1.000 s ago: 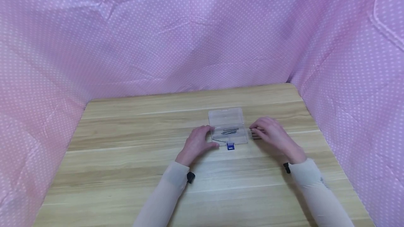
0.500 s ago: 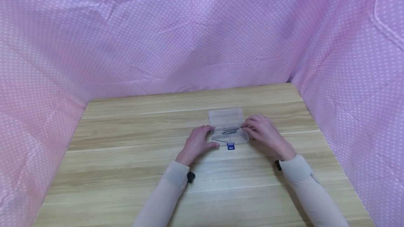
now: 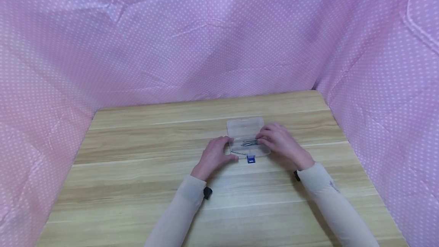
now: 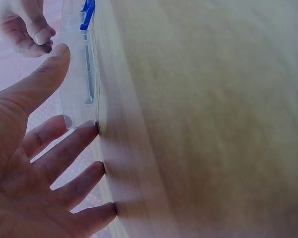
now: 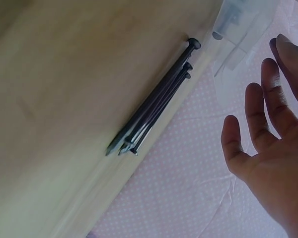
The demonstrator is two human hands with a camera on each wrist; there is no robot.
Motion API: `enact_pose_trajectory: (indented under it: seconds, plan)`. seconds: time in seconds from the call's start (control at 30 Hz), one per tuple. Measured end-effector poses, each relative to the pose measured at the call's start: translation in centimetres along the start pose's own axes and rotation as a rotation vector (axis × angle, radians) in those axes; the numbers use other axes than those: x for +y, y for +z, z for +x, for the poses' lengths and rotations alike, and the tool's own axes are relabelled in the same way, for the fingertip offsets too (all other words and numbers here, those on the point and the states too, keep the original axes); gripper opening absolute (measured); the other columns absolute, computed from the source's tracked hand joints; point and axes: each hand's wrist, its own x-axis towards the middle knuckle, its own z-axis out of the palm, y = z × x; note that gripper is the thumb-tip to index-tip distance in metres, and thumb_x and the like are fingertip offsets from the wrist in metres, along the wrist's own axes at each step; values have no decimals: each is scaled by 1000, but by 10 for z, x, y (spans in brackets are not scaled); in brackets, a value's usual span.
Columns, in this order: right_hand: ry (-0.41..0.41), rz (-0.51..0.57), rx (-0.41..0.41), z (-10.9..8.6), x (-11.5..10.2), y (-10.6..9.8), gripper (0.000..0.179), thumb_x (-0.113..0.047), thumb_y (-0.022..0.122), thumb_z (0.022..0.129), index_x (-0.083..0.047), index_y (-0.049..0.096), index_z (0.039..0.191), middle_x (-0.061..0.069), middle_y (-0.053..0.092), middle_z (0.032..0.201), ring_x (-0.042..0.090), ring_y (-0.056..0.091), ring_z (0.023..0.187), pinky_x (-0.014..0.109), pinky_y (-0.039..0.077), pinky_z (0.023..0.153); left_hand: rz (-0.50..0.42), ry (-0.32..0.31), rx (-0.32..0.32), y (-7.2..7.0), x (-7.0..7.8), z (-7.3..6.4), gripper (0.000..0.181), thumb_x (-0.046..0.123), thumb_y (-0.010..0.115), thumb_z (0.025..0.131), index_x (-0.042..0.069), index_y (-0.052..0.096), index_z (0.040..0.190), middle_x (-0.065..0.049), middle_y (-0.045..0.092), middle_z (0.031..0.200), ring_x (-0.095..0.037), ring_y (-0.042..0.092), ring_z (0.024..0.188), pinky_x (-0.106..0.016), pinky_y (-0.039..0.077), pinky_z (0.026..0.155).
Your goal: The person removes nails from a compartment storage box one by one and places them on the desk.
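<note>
A clear plastic box [image 3: 263, 151] lies on the table with its lid [image 3: 241, 128] folded back and a blue latch [image 3: 251, 159] in front. My left hand [image 3: 215, 154] holds the box's left end between thumb and fingers. Several nails [image 3: 247, 143] lie in the rear compartment, and a single nail [image 3: 237, 152] lies along the front one. Over the right end of the box, my right hand [image 3: 280, 143] pinches a nail, mostly hidden; its dark end [image 4: 48, 48] shows at the fingertips in the left wrist view.
Several more nails [image 5: 151, 101] lie in a bunch on the wooden table [image 5: 64, 99], under my right hand and hidden from the head view. Pink dotted cloth [image 3: 205, 48] hangs behind the table and along its sides.
My right hand has moved left from the nails on the table to over the box, carrying a nail. My left hand stays at the box's left end.
</note>
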Motion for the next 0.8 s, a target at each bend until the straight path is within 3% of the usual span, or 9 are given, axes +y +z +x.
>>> enact_pose_trajectory:
  seconds: [0.8]
  plan:
    - [-75, -32, -125, 24, -2, 7, 10, -14, 82, 88, -13, 82, 98, 0, 66, 97, 23, 55, 94, 42, 47, 83, -7, -13, -1, 0, 1, 0, 67, 38, 90, 80, 12, 64, 136, -10, 65, 136, -34, 53, 131, -51, 43, 111]
